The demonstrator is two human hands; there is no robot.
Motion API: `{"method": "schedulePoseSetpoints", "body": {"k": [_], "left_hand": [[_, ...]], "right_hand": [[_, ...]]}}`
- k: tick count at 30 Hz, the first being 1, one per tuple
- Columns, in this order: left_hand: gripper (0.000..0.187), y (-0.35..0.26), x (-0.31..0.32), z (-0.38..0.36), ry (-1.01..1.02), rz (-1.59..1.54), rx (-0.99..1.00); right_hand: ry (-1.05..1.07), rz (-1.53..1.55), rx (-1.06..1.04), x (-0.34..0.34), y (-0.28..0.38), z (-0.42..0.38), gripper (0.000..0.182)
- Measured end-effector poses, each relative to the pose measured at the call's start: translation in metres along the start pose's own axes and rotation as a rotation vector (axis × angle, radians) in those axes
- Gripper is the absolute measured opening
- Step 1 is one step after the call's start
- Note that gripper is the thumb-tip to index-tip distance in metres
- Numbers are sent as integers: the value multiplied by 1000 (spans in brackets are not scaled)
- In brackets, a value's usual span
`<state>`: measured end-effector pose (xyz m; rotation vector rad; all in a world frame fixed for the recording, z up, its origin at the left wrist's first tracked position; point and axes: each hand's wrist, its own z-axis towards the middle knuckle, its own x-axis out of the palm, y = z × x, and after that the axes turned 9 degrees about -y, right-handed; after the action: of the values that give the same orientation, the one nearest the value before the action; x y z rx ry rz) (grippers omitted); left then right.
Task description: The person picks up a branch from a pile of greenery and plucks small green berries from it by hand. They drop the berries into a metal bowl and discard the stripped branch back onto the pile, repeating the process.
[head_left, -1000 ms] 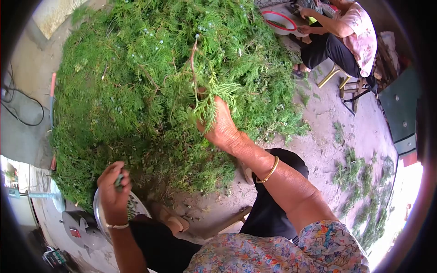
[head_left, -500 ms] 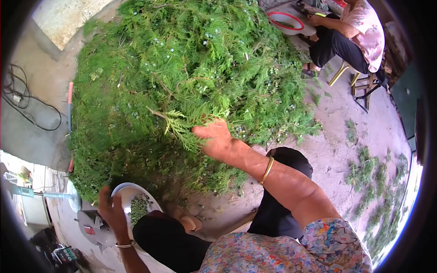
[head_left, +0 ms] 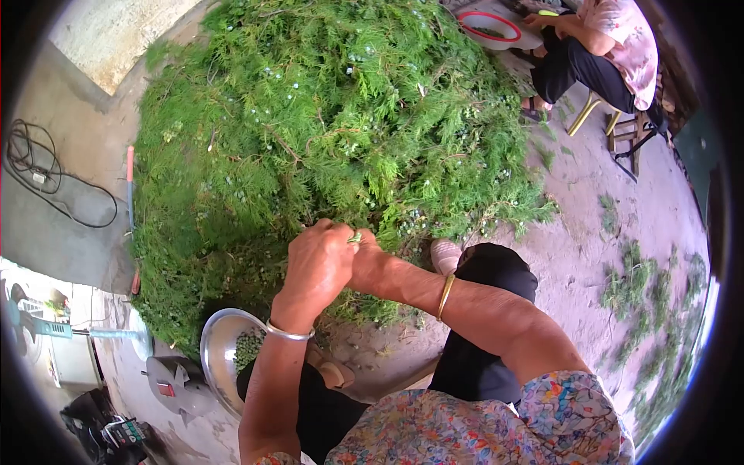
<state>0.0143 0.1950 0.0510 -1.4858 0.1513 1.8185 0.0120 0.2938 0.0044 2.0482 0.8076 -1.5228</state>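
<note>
My left hand (head_left: 319, 254) and my right hand (head_left: 366, 262) meet in front of the green heap, their fingers curled close together. A small bit of evergreen sprig (head_left: 355, 238) pokes out between them, pinched by my right hand. What the left fingers grip is hidden behind the back of that hand. Just beyond lies a big pile of evergreen branches (head_left: 325, 132) dotted with pale bluish cones. Beside my left knee, a metal basin (head_left: 219, 349) is tilted and holds many small green cones (head_left: 248, 347).
At the upper right another person (head_left: 593, 58) sits on a stool near a red-rimmed basin (head_left: 490, 26). Loose sprigs (head_left: 632, 283) litter the floor on the right. A long-handled tool (head_left: 130, 186) lies along the pile's left edge, near a black cable (head_left: 58, 182). A fan (head_left: 139, 333) stands lower left.
My left hand has come up from beside the basin to meet my right hand. The right hand has drawn slightly down, and the leafy sprig by it no longer shows in full.
</note>
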Motion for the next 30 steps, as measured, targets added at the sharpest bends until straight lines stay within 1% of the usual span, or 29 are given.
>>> {"method": "schedulePoseSetpoints", "body": {"k": [1,2,3,4,5,6,7,8,10,11,13,14,16,17,18,19,20,22,23,24,26,27,28,30], "left_hand": [[10,3,1,-3,-68,-1,70],[10,2,-1,-6,-67,-1,69],[8,-1,-3,-9,-108,-164,10],[6,-4,-6,-13,-148,-325,-48],[6,-7,-9,-18,-145,-325,-46],[6,-11,-13,-23,-181,-408,-112],[6,-13,-15,-28,-217,-491,-179],[6,-14,-17,-33,-218,-490,-180],[7,-15,-20,-41,-253,-529,-305],[9,-15,-22,-46,-265,-519,-335],[13,-12,-24,-55,-284,-559,-406],[12,-15,-27,-57,-329,-598,-409],[12,-6,-26,-64,-398,-557,-456],[13,-3,-28,-70,-426,-611,-506],[14,-2,-33,-74,-456,-660,-558],[15,-2,-39,-76,-530,-761,-588],[17,-1,-46,-78,-605,-859,-620],[20,14,-64,-89,-850,-824,-728],[21,34,-73,-105,-846,-619,-709],[22,59,-84,-127,-843,-410,-685],[23,112,-115,-179,-700,-194,-920],[23,163,-130,-220,-586,58,-878],[23,201,-134,-261,-463,304,-830],[23,209,-121,-309,-539,809,-659]], "right_hand": [[-9,55,-6,12,3,7,44],[-19,109,-13,29,5,15,42],[-204,-3,43,63,11,25,33],[-205,-2,44,64,10,25,33],[-349,164,63,64,9,26,20],[-492,330,80,62,6,26,13],[-357,448,180,12,6,-3,21],[-358,448,179,15,6,-2,21],[-453,174,134,24,5,2,16],[-449,175,140,27,6,3,16],[-537,376,191,30,8,3,13],[-603,288,152,31,9,0,9],[-577,320,161,28,8,-1,7],[-568,320,191,27,9,-1,7],[-562,287,158,26,9,0,8],[-557,251,120,25,7,-2,8],[-555,250,138,24,5,-5,8],[-598,182,155,21,2,-15,10],[-560,261,228,15,0,-24,13],[-562,259,233,11,-4,-34,13],[-508,176,382,3,-18,-57,10],[-502,170,433,-3,-28,-73,8],[-495,166,485,-6,-37,-93,6],[-613,135,660,-5,-54,-136,5]]}}
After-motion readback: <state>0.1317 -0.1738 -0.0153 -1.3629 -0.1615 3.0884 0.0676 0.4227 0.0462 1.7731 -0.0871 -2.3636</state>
